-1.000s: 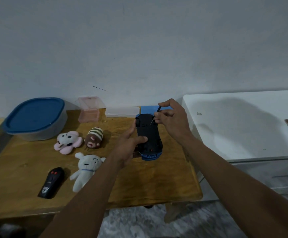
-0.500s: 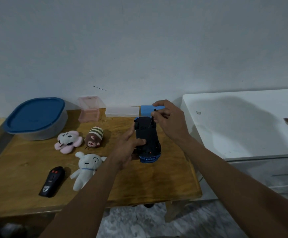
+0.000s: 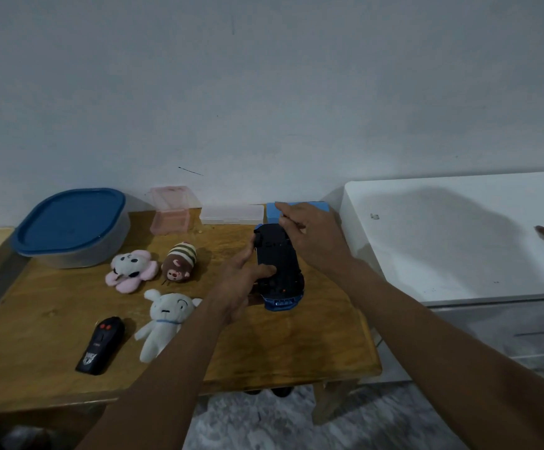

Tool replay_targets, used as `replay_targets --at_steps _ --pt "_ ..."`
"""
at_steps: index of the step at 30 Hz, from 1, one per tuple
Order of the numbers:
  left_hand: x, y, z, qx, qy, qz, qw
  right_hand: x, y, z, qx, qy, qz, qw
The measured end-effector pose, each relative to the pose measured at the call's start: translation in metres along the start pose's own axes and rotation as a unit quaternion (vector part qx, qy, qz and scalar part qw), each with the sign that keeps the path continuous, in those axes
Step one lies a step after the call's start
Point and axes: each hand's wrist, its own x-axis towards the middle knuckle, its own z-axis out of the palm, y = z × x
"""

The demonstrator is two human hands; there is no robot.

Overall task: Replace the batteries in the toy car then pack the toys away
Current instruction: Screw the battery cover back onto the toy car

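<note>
Since a moment ago the right hand [image 3: 313,241] has lowered its fingertips from above the far end of the upturned blue-and-black plastic toy car [image 3: 278,266] onto its black underside, and the thin dark tool seen earlier between the fingers no longer shows. That hand is curled, fingers pressed together at the car's far edge; whether they pinch anything I cannot tell. The left hand [image 3: 241,280] grips the car from its left side, thumb laid across the belly and fingers wrapped beneath.

Held between both hands just over the wooden table [image 3: 296,345], the car runs lengthwise away from the person, blue bumper nearest. The far end, where the right hand works, is probably where the battery cover sits, so the right hand is better placed to open it while the left steadies the body.

Left of the left hand lie a pink-eared plush [image 3: 131,269], a striped brown plush [image 3: 179,263], a white plush bear [image 3: 166,319] and a black remote control [image 3: 100,345]. Further left a grey tub with a blue lid [image 3: 69,225] is closed, contents hidden. Beyond the hands a pink translucent box [image 3: 170,211] looks empty, a clear flat case [image 3: 231,213] shows nothing inside, and a blue box [image 3: 296,209] sits partly behind the right hand.
</note>
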Motion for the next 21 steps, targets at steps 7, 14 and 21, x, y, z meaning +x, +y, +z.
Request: replay_targets --at_steps 7,14,21 --pt "-0.0036 -0.0039 -0.0008 -0.004 0.002 -0.004 1.000 0.0008 -0.0022 -0.0018 -0.046 -0.040 -0.009 0.998" --pt "-0.0052 -0.0059 -0.0038 0.005 0.007 -0.005 1.000 -0.0038 -0.0019 -0.0008 -0.038 -0.046 -0.016 0.998" --pt "-0.0079 -0.0045 -0.0001 0.007 0.002 -0.002 1.000 -0.0042 -0.0024 -0.0011 -0.025 -0.043 -0.006 0.999"
